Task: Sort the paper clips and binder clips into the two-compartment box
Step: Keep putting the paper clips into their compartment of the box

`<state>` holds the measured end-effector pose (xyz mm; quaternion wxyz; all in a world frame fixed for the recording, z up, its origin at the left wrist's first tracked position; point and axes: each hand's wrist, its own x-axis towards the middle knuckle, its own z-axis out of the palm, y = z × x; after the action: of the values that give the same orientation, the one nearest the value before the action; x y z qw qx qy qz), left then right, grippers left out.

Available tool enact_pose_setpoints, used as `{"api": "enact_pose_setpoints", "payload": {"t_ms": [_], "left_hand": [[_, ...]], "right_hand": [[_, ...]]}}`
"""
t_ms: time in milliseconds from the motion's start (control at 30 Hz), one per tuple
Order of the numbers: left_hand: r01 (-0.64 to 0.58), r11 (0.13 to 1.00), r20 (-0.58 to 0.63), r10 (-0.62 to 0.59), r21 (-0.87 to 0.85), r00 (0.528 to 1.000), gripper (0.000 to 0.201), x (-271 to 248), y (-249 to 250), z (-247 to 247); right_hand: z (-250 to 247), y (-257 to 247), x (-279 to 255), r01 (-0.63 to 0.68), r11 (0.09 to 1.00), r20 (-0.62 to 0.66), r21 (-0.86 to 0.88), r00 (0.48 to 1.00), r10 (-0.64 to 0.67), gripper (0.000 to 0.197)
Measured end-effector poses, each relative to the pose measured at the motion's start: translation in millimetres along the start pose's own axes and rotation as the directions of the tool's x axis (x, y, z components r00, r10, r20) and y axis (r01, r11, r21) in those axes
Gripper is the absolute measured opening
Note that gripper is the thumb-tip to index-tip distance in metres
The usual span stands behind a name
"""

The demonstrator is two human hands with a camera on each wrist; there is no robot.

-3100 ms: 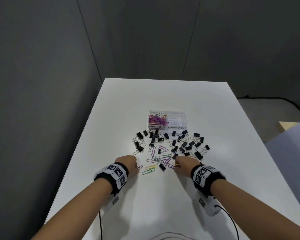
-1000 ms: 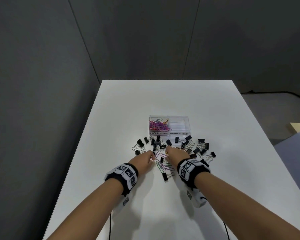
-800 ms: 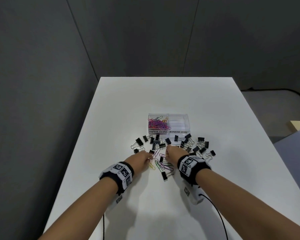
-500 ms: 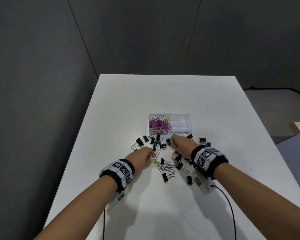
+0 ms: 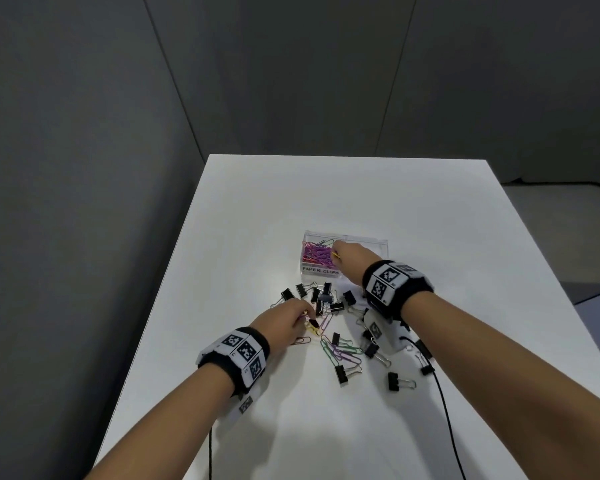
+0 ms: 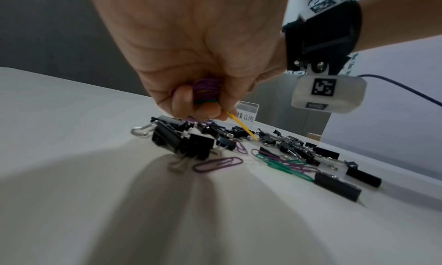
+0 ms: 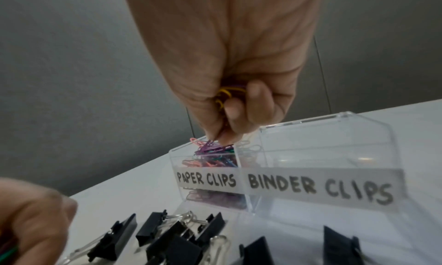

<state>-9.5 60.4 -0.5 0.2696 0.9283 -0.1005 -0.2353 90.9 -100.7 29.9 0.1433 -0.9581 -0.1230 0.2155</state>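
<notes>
The clear two-compartment box (image 5: 378, 241) (image 7: 311, 150) stands mid-table, labelled PAPER CLIPS and BINDER CLIPS. Coloured paper clips (image 5: 317, 253) (image 7: 215, 161) fill its left compartment; the right one looks bare. My right hand (image 5: 347, 256) (image 7: 224, 129) hovers over the paper-clip side, fingers curled round a bunch of paper clips (image 7: 227, 94). My left hand (image 5: 297, 317) (image 6: 203, 112) is low over the pile, gripping a bunch of paper clips (image 6: 206, 91) with a yellow one (image 6: 241, 126) sticking out. Black binder clips (image 5: 321, 299) (image 6: 181, 140) and loose paper clips (image 5: 342, 353) (image 6: 217, 164) lie scattered on the table.
The white table (image 5: 326, 195) is bordered by grey walls on the left and back. A black cable (image 5: 445, 410) runs from my right wrist to the near edge. Several binder clips (image 5: 399, 382) lie under my right forearm.
My right hand lifted from the pile and moved forward over the box's paper-clip compartment with clips in it. My left hand stayed at the pile, gathering paper clips.
</notes>
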Motion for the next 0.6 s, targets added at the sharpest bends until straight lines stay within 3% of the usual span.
{"api": "enact_pose_setpoints", "payload": {"t_ms": [100, 233, 367, 533, 600], "left_hand": [[0.007, 1.000, -0.006, -0.007, 0.015, 1.000, 0.030, -2, -8, -3], [0.039, 0.999, -0.029, -0.040, -0.016, 0.999, 0.029, -6, -18, -6], [0.050, 0.997, -0.095, -0.056, -0.064, 0.994, 0.029, -5, -24, -11], [0.037, 0.996, -0.122, -0.048, -0.084, 0.991, 0.027, 7, -25, -24], [0.024, 0.998, -0.128, -0.032, -0.066, 0.991, 0.026, 12, -24, -30]], "right_hand": [[-3, -3, 7, 0.020, 1.000, 0.034, 0.009, 0.999, -0.021, 0.020], [-25, -2, 4, 0.022, 0.997, 0.095, 0.067, 0.995, -0.028, 0.032], [-46, -2, 8, 0.048, 0.998, -0.053, 0.050, 0.998, -0.045, 0.028], [-23, -18, 26, 0.086, 0.996, -0.035, -0.011, 0.996, -0.086, 0.023], [-10, -20, 31, 0.089, 0.995, -0.014, -0.040, 0.996, -0.089, 0.032]]}}
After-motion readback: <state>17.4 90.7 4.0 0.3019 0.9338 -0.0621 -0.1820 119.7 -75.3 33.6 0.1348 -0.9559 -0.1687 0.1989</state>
